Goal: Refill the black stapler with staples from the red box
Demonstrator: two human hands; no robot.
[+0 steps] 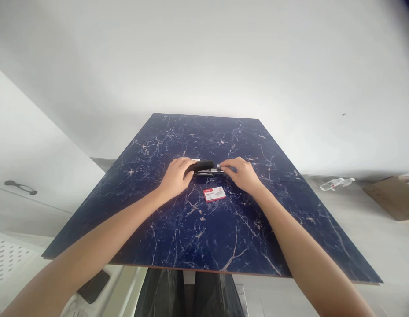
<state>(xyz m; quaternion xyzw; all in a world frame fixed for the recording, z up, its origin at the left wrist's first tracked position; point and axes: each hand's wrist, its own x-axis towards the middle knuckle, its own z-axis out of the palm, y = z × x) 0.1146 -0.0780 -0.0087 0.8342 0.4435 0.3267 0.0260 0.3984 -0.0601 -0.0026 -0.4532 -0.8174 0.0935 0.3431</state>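
A black stapler (204, 168) lies lengthwise across the middle of a dark blue marble-patterned table (191, 233), with its metal parts showing at the right end. My left hand (176, 176) wraps over its black rear end. My right hand (242, 175) grips the metal front end with its fingertips. Just below the stapler, close to my right hand, a small red and white box of staples (214, 193) lies flat on the table, touching neither hand.
A clear plastic bottle (336, 183) lies on the pale floor to the right, beside a flat cardboard piece (394, 198). A dark phone (93, 286) rests on a white surface at lower left. A white cabinet (32, 145) stands left of the table.
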